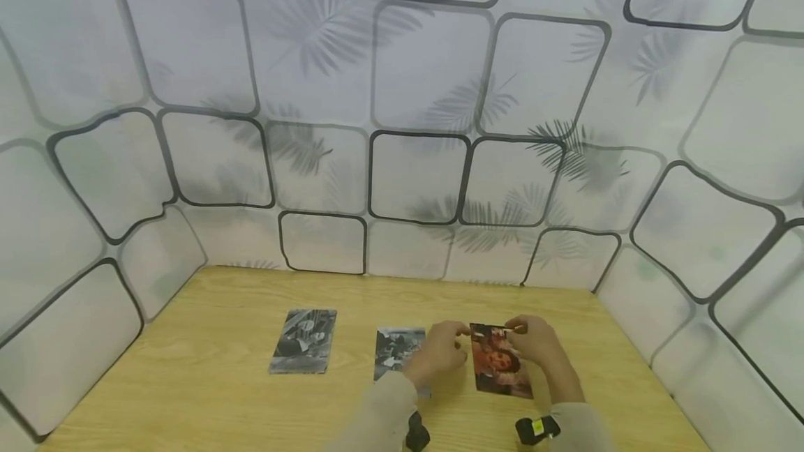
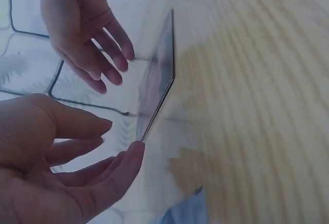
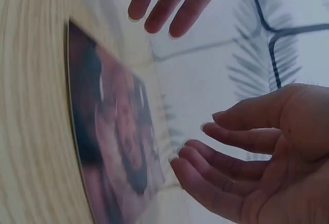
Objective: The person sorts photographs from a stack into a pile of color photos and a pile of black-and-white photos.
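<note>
A reddish colour photo (image 1: 500, 361) lies on the wooden table between my two hands. My left hand (image 1: 444, 349) is at its left side; in the left wrist view one fingertip (image 2: 136, 149) touches the edge of the photo (image 2: 158, 75), with the other fingers loosely bent. My right hand (image 1: 535, 340) is over the upper right corner. In the right wrist view that hand (image 3: 262, 157) has relaxed fingers, apart from the photo (image 3: 110, 126), and nothing is pinched. A black-and-white photo (image 1: 392, 347) lies left of my left hand, partly hidden by the forearm.
Another black-and-white photo (image 1: 304, 342) lies further left on the wooden table (image 1: 207, 382). White curtain-like walls (image 1: 414, 173) with dark rounded squares and leaf prints stand around the back and sides.
</note>
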The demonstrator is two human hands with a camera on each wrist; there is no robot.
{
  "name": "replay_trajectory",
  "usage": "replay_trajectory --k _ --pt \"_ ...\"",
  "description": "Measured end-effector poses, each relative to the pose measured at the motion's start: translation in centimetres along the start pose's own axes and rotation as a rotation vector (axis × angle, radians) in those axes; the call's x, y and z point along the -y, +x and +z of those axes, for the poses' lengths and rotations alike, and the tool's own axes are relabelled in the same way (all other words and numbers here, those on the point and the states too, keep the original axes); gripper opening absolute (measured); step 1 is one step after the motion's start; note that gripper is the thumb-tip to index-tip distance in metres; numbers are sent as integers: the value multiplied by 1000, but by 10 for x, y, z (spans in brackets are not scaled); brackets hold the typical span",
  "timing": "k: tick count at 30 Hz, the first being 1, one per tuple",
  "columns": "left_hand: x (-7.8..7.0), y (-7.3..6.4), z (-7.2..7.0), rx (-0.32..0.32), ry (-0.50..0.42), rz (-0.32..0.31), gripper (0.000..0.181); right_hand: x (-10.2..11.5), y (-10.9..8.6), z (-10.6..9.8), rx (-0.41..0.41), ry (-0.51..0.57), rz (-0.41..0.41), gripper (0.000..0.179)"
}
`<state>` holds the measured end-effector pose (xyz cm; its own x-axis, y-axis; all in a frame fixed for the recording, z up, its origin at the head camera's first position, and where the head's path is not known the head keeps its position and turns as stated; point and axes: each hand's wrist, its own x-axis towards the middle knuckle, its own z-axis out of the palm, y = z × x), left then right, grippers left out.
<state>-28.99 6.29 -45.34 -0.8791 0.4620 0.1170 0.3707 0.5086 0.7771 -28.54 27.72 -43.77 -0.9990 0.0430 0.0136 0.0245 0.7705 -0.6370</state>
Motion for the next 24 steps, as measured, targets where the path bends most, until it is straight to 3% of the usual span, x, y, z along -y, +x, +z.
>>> replay_trajectory --k 7,14,19,24 --pt "17 -19 -39 0 26 -41 41 33 -4 28 63 209 -18 31" --pt "43 -42 -73 -69 56 -70 40 50 -11 58 217 403 -56 35" --pt "58 -54 -87 -110 102 -109 39 57 -13 72 305 467 -77 40" --pt "68 -59 -92 -112 89 -128 42 67 -13 84 329 503 -55 42"
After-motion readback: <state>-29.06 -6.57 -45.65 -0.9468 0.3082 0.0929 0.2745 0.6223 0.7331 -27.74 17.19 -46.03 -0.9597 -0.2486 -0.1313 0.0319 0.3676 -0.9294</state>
